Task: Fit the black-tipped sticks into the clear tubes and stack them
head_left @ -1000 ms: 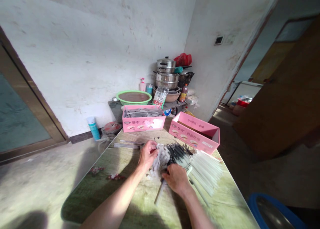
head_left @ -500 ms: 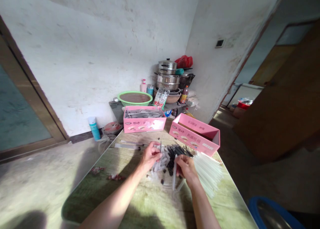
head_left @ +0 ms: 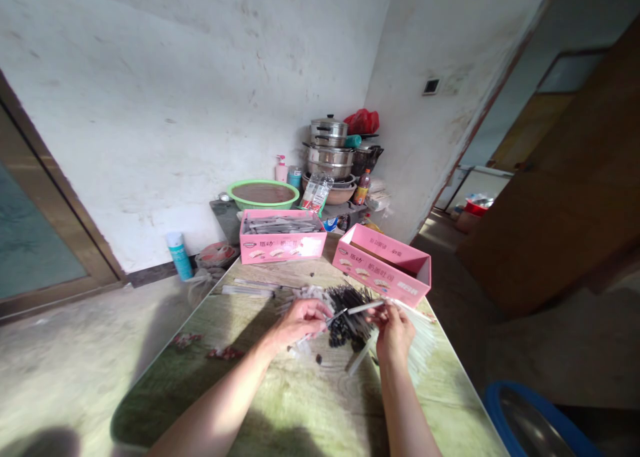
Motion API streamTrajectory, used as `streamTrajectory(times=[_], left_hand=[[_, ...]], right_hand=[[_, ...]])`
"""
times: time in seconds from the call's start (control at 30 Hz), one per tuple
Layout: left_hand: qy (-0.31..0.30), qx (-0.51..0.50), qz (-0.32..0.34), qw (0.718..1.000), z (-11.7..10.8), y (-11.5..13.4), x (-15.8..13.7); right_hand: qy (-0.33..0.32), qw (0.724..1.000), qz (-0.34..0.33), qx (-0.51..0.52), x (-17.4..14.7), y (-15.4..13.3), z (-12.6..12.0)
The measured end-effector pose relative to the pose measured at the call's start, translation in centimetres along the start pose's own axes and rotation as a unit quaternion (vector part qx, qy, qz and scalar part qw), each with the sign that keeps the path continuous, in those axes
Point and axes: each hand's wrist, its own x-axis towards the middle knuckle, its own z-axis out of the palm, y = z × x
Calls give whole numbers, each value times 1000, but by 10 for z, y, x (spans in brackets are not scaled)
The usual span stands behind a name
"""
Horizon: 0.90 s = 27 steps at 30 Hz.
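Note:
My left hand (head_left: 303,320) is closed on a thin dark rod (head_left: 337,316) with a pale, narrow end. From the right, my right hand (head_left: 394,334) pinches a whitish translucent tube (head_left: 364,307). The tips of rod and tube meet or nearly meet; I cannot tell if one is inside the other. Below them lies a heap of black slender sticks and small black pieces (head_left: 341,334). Short whitish pieces (head_left: 305,294) are piled behind my left hand. Long clear tubes (head_left: 425,350) lie fanned out beside my right hand, partly hidden by it.
A pink box (head_left: 283,249) full of greyish sticks stands at the table's (head_left: 280,404) far edge. Another pink box (head_left: 383,277) sits to its right. A few tubes (head_left: 247,290) lie at left. Behind are a green-rimmed basin (head_left: 235,194) and stacked pots (head_left: 329,157).
The rod and tube, both held upright and apart before, are now tilted toward each other with their ends close. My right hand has shifted right and turned its tube nearly level.

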Motion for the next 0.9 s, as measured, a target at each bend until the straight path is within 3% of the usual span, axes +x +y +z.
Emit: streamTrajectory(times=[0.23, 0.4, 0.57, 0.73, 0.9], left_hand=[[-2, 11, -6, 1000, -1, 1, -1], [12, 24, 3, 1000, -2, -5, 2], [92, 73, 48, 992, 3, -5, 4], [196, 61, 106, 973, 6, -5, 5], [209, 7, 131, 969, 4, -7, 5]], right_hand=[[5, 1000, 5, 3, -4, -2, 4], [-28, 999, 27, -1, -10, 0, 8], [-100, 992, 74, 5, -24, 7, 17], [-195, 968, 160, -6, -43, 13, 29], [-241, 945, 219, -16, -48, 17, 32]])
